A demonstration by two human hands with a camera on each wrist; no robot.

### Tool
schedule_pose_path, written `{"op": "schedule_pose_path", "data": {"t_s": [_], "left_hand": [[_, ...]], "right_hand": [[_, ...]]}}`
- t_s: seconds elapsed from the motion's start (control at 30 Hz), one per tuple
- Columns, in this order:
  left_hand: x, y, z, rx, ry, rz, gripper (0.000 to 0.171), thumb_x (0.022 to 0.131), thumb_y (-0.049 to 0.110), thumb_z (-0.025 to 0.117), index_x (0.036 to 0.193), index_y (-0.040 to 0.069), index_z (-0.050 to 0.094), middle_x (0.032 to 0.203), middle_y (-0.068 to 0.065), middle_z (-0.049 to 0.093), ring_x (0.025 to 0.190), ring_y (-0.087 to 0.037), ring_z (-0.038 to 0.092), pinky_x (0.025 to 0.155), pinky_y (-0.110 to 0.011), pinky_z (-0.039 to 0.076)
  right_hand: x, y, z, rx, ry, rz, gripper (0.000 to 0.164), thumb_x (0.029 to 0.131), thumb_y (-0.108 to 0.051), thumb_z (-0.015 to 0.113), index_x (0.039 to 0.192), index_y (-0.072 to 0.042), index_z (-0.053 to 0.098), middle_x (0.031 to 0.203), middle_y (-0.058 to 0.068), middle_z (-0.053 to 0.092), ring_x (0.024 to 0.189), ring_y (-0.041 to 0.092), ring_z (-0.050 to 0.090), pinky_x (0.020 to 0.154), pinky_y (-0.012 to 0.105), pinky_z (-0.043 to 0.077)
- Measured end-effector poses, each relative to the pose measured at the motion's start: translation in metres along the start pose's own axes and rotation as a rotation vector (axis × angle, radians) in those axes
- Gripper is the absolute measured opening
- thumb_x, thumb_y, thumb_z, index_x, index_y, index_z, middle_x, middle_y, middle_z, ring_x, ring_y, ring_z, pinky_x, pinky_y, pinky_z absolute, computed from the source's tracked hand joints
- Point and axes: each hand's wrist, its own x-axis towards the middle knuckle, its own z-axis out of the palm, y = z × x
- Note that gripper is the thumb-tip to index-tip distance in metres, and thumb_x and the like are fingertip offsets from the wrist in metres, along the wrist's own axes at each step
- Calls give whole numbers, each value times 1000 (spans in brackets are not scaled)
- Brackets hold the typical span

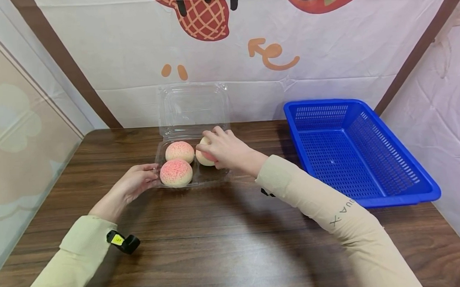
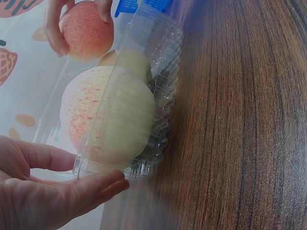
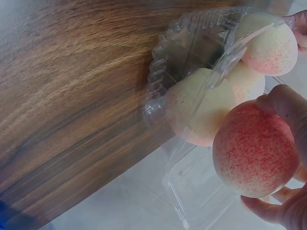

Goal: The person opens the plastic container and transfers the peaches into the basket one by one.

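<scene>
My left hand pinches the left rim of a clear plastic clamshell box, whose lid stands up behind it. Two cream peaches with pink speckles, a rear peach and a front peach, sit in its left side. Over the right side, my right hand grips a redder peach between thumb and fingers, above the box's rim in the right wrist view. Below it, another pale peach lies in the box. From the head view, the right hand largely hides the gripped peach.
A blue plastic basket with slotted walls stands on the right of the brown wooden table. Behind the table hangs a white printed cloth, close to the raised lid.
</scene>
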Motion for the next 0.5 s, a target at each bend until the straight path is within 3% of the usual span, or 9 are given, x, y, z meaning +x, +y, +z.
{"op": "schedule_pose_path", "data": {"t_s": [0.5], "left_hand": [[0,0,1,-10,4,-1,55,91,-6,30,136,-19,2,140,-35,11,90,4,46,80,-16,46]], "right_hand": [[-4,8,-2,-40,40,-33,49,74,-24,70,120,-27,54,123,6,45,105,28,42,74,39,46]]}}
